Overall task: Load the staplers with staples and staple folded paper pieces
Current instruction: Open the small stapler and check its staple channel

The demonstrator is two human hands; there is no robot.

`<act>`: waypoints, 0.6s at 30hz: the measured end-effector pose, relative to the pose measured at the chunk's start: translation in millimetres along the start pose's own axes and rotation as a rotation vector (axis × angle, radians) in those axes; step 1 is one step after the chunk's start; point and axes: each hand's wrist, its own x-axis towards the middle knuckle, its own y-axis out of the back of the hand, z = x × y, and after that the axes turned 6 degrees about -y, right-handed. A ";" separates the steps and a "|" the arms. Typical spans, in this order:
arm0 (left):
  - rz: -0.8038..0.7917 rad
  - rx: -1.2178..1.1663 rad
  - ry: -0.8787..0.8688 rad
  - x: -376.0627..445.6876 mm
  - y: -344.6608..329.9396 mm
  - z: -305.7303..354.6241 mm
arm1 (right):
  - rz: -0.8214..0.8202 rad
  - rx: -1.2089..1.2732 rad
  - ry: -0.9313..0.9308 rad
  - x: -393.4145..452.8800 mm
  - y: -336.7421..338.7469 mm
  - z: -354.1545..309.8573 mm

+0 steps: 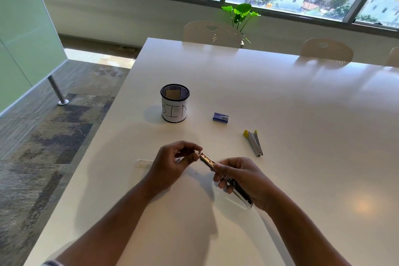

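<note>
Currently right hand (239, 177) grips stapler (208, 161); left hand (172, 162) pinches its front end. Seat staples squarely in the channel.

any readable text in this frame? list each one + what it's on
"BIN": handwritten on the white paper wrap round the black mesh cup; the last letter is partly turned out of view.
Blue staple box: print on its top, too small and blurred to read.
Yellow-ended stapler and the stapler in the hands: no legible marking.
</note>
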 end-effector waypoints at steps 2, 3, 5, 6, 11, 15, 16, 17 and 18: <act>0.008 0.006 -0.001 -0.4 -1.1 0.0 | -0.021 -0.001 0.001 0.3 1.9 0.5; 0.012 0.009 -0.001 -0.6 -1.3 0.2 | -0.023 -0.019 0.008 0.3 2.7 1.2; 0.016 0.021 -0.002 -1.0 -1.8 0.6 | 0.027 -0.100 0.035 0.2 3.4 4.0; 0.020 0.028 0.003 -1.1 -2.4 1.3 | 0.082 -0.164 0.056 1.1 4.1 6.6; 0.071 0.052 0.008 0.0 -4.7 3.3 | 0.582 -0.690 0.312 14.9 12.7 21.5; 0.015 0.150 -0.043 3.0 -1.1 8.8 | 0.728 -0.872 0.348 13.2 13.6 21.9; 0.003 0.217 -0.083 4.2 0.4 9.9 | 0.739 -0.917 0.339 11.8 13.3 21.3; -0.006 0.289 -0.123 5.3 2.0 10.7 | 0.743 -0.943 0.332 11.1 13.5 21.3; -0.011 0.349 -0.154 5.9 3.9 11.0 | 0.747 -0.955 0.328 10.5 13.7 21.2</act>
